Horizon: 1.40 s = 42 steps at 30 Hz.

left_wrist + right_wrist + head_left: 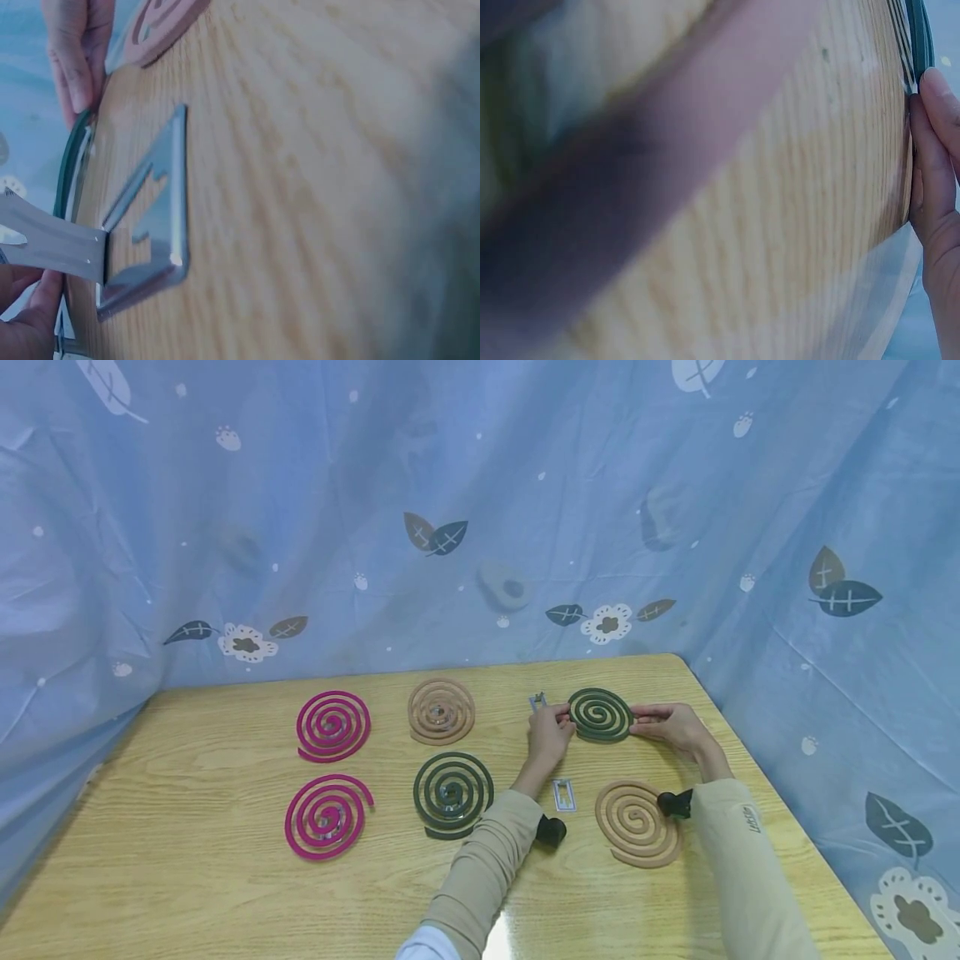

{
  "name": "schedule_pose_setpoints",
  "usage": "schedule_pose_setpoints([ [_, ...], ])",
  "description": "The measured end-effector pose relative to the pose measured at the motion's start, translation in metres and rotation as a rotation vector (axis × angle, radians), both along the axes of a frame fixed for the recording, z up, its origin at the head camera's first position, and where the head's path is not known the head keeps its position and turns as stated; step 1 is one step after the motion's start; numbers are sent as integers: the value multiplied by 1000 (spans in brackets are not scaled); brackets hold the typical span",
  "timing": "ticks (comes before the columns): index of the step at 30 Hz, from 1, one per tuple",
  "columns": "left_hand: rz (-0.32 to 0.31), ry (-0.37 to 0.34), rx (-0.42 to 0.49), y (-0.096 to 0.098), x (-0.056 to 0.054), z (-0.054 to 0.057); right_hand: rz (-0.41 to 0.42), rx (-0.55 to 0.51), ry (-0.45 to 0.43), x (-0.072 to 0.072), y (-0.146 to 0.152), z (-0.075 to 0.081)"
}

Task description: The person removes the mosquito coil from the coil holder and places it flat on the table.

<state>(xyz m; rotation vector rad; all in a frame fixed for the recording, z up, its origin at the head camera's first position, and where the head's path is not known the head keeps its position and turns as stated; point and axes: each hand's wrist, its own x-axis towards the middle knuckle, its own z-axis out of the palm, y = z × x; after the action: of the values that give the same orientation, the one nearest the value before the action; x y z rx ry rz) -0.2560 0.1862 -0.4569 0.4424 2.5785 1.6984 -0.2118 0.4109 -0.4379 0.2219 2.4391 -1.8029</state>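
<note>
Both hands hold a dark green mosquito coil (597, 713) at the back right of the table, one at each side. My left hand (549, 739) pinches its left edge between thumb and fingers. At the opposite edge, my right hand (670, 729) grips it the same way. Close beside the left fingertips lies a small metal coil stand (538, 702). A second metal stand (557, 795), with a raised tongue in the left wrist view, lies nearer the front. In the right wrist view, only a sliver of the green coil (922, 37) shows above the right thumb.
A brown coil (636, 816) lies below the right forearm. Further left are another dark green coil (452, 793), a brown coil (441, 713) and two magenta coils, one behind (331, 724) and one in front (330, 814), with metal stands under them. A blue patterned curtain (480, 527) borders the table.
</note>
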Motion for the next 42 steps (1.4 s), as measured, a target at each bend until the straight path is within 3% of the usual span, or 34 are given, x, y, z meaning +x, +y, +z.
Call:
schedule_pose_setpoints([
  [4,-26,26,33,-2,-1,0,4,60,-3,1,1,2],
  [13,-31,-13,32,-1,-1,2,34,152,-9,1,-1,9],
  [23,-26,-16,47,-2,0,3,49,183,-10,-1,-9,12],
  [27,-50,8,66,-4,2,4,35,126,21,3,-8,10],
  [32,-124,-2,143,-11,6,16,8,21,74,10,-9,9],
  [39,-266,40,196,-24,16,39,35,202,211,23,-16,17],
  [42,-315,68,193,-33,22,45,45,209,228,30,-27,24],
])
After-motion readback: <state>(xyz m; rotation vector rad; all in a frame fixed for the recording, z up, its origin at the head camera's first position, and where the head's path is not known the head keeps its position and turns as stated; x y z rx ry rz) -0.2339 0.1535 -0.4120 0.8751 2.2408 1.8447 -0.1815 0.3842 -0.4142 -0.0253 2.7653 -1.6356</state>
